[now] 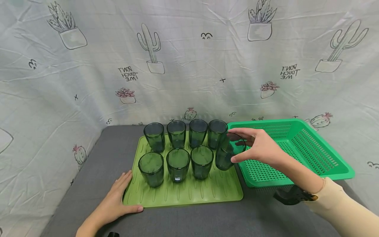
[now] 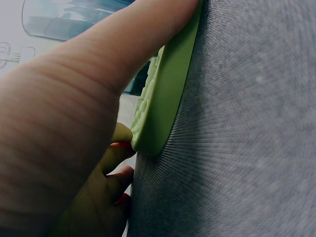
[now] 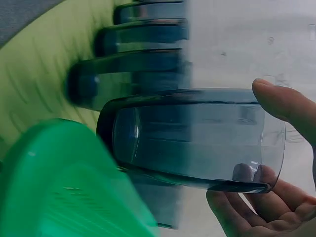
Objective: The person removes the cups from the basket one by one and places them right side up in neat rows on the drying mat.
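Glass (image 1: 226, 154): tilting, rim toward right hand (image 1: 260, 146), hovering at tray (image 1: 183, 194) right edge.
Right hand: fingers gripping glass rim.
Left hand (image 1: 116, 200): lying flat, pressing tray's near-left corner.

The dark green glass (image 1: 226, 152) is tilted, rim leaning toward the basket side, at the right front corner of the light green tray (image 1: 183, 194); whether its base touches the tray is hard to tell. It's see-through and looks empty.

Bare hands (image 1: 260, 148); cream sleeve (image 1: 340, 204) and black wrist mount (image 1: 293, 196) on the right arm.
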The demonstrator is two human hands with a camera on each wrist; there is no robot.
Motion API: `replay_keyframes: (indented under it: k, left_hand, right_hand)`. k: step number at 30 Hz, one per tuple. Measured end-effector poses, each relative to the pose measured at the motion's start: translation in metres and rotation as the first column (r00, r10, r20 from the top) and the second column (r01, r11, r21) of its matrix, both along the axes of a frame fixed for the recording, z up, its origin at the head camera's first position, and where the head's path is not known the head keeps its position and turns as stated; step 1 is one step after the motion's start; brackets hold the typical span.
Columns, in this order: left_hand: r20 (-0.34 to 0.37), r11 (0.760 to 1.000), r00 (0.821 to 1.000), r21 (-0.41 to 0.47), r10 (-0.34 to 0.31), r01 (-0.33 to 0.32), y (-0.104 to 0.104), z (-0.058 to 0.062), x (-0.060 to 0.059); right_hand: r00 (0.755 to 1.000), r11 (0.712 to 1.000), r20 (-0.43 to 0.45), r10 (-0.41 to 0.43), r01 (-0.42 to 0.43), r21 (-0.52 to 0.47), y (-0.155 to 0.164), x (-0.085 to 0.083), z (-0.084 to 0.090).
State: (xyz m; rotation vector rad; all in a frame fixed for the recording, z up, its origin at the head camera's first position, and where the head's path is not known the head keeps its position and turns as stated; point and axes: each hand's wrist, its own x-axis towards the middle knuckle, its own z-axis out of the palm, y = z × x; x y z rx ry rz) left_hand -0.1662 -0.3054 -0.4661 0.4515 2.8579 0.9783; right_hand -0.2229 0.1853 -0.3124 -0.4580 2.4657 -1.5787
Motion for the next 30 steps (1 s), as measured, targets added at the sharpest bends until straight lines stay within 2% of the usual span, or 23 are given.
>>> replay_keyframes:
  k: [10, 17, 22, 30]
  left_hand:
    - [-0.002, 1.0, 1.0, -0.004, -0.002, 0.002, 0.001, 0.003, -0.001]
    - [-0.002, 1.0, 1.0, -0.007, -0.002, 0.002, 0.002, 0.002, -0.002]
    - [-0.004, 1.0, 1.0, -0.006, -0.003, 0.003, 0.002, 0.002, -0.007]
    - [-0.007, 1.0, 1.0, -0.006, -0.003, 0.003, 0.002, -0.002, -0.012]
  right_hand:
    - [1.0, 0.991, -0.023, 0.0, 0.003, 0.132, -0.005, -0.008, -0.028]
    - [0.994, 0.975, -0.09, 0.065, -0.044, 0.216, -0.006, -0.016, -0.045]
    - [0.99, 0.969, -0.102, 0.096, -0.07, 0.236, -0.005, -0.02, -0.05]
    - [0.991, 0.965, -0.108, 0.076, -0.046, 0.257, -0.007, -0.029, -0.056]
